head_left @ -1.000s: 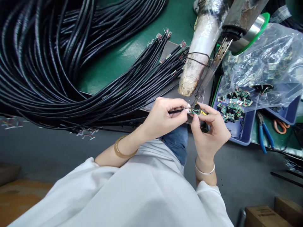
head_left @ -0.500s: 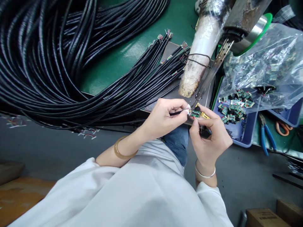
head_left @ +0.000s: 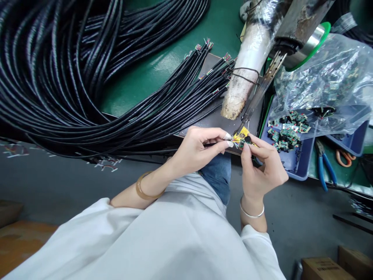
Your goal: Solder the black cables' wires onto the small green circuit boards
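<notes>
Between thumb and fingers, my left hand [head_left: 201,149] pinches a black cable whose thin coloured wires [head_left: 236,143] stick out at the fingertips. My right hand [head_left: 260,163] holds a small circuit board [head_left: 242,144] by its edge, close against those wires. A yellow piece [head_left: 241,134] shows at the board's upper side; its lower part is hidden by my fingers. Just above the board is the thin tip of a soldering iron [head_left: 258,97], which slants down from the upper right. Whether the tip touches the work is too small to tell.
Bundles of black cables [head_left: 140,128] cover the left and middle of the green table [head_left: 151,74]. A wrapped tube [head_left: 240,85] hangs beside the iron, near a solder spool [head_left: 316,46]. On the right are a blue tray [head_left: 305,163] of boards, a plastic bag [head_left: 344,77] and pliers [head_left: 326,167].
The board has turned in my right hand, and more of the yellow piece shows. My left hand has shifted slightly left and down; the coloured wires are now more visible.
</notes>
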The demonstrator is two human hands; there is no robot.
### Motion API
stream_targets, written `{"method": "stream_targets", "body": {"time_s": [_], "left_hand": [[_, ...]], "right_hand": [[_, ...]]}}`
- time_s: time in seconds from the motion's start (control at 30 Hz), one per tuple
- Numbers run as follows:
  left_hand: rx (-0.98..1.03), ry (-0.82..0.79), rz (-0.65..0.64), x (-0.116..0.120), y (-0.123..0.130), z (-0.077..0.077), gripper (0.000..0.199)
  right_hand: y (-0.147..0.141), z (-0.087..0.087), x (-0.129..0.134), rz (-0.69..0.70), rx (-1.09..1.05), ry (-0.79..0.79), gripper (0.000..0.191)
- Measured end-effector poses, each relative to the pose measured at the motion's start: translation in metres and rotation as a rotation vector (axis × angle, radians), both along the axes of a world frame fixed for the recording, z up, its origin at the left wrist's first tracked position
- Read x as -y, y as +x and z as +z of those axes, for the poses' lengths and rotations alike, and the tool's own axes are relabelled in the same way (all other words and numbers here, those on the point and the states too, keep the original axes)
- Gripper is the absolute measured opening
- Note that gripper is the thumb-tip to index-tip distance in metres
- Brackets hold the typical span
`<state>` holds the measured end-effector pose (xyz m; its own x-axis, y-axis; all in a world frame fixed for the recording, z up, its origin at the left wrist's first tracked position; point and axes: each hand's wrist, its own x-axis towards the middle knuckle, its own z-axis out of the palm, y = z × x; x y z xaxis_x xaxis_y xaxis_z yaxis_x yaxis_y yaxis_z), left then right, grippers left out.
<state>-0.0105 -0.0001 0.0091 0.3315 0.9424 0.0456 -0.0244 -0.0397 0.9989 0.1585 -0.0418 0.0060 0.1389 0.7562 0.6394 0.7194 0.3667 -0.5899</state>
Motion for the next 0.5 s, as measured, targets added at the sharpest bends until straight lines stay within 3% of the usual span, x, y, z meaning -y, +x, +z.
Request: {"method": "stream_targets", "body": {"time_s": [0.13,0.2,0.33,0.43,0.5], "left_hand": [[0.148,-0.234,-0.225,-0.002,-0.009,-0.001,0.025],[0.158,-0.284,-0.247,-0.003,-0.011,-0.001,0.025],[0.142,-0.22,-0.198,-0.001,-0.008,0.001,0.017],[0.109,-0.193,-0.206,0.002,-0.005,0.001,0.017],[0.087,-0.186,-0.222,0.005,-0.004,-0.002,0.017]], "right_hand": [[0.004,0.003,0.003,0.197,-0.3,-0.29,0.007],[0.006,0.007,0.007,0.189,-0.328,-0.29,0.006],[0.011,0.019,0.016,0.001,-0.173,-0.17,0.017],[0.013,0.025,0.018,0.129,0.032,-0.352,0.032],[0.012,0.024,0.016,0.211,0.081,-0.401,0.024]]}}
